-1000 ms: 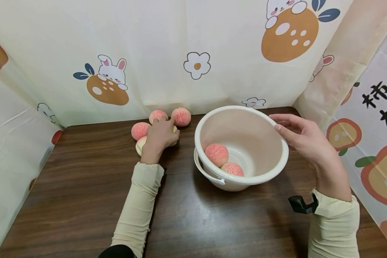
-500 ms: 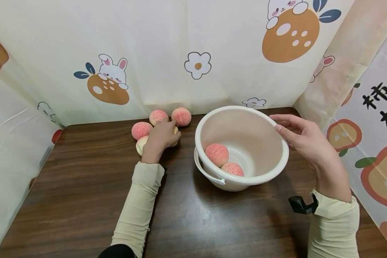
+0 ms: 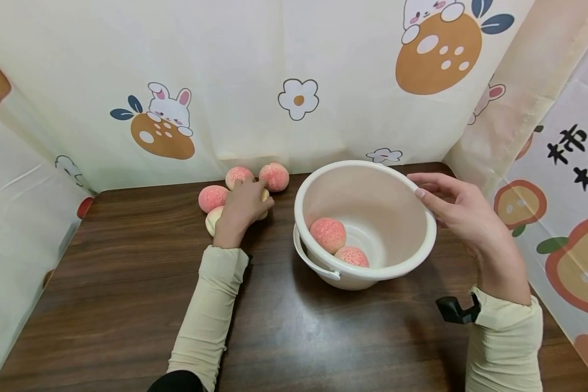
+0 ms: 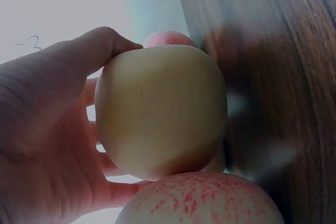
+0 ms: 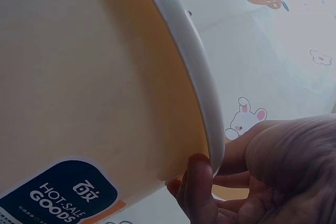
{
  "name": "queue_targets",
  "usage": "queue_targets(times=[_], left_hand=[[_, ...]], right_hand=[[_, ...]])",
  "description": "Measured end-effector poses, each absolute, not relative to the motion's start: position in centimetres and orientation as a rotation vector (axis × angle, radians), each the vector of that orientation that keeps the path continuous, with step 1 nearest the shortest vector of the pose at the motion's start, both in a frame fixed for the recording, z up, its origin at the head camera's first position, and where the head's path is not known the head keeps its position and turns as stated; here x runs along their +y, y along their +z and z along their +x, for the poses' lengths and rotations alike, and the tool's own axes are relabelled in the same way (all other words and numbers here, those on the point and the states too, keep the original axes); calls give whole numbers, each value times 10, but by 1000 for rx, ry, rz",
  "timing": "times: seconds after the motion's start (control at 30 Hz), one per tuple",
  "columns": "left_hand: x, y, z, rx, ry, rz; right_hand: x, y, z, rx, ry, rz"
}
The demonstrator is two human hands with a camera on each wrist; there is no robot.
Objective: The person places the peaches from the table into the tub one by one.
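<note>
On a dark wood bench (image 3: 127, 283), a cream bucket (image 3: 367, 201) right of centre holds two pink-speckled peaches (image 3: 328, 235), lying side by side in the lower left of its inside; its handle (image 3: 318, 270) hangs low at the lower left. The job looks partly done: at least five peaches are left outside, bunched near the upper centre. Among them, the left hand (image 3: 241, 209) has its fingers clamped round a pale peach (image 4: 160, 108), with three pink peaches (image 3: 213, 198) and another pale one (image 3: 213, 220) close by. The right hand's (image 3: 458, 209) fingers pinch the bucket's right rim.
</note>
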State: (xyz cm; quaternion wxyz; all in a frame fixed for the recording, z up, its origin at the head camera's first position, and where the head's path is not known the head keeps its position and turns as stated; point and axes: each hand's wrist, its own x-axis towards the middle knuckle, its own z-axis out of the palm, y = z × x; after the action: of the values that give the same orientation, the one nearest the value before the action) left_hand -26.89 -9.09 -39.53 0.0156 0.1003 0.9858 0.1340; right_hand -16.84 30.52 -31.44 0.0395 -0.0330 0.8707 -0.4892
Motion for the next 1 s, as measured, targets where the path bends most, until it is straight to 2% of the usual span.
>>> queue_targets(times=[0.53, 1.0], left_hand=[[-86, -379, -264, 3255, 425, 450], [-78, -348, -250, 3371, 478, 582]], right_hand=[[305, -314, -169, 2689, -1478, -88], [304, -313, -168, 2693, -1461, -81]])
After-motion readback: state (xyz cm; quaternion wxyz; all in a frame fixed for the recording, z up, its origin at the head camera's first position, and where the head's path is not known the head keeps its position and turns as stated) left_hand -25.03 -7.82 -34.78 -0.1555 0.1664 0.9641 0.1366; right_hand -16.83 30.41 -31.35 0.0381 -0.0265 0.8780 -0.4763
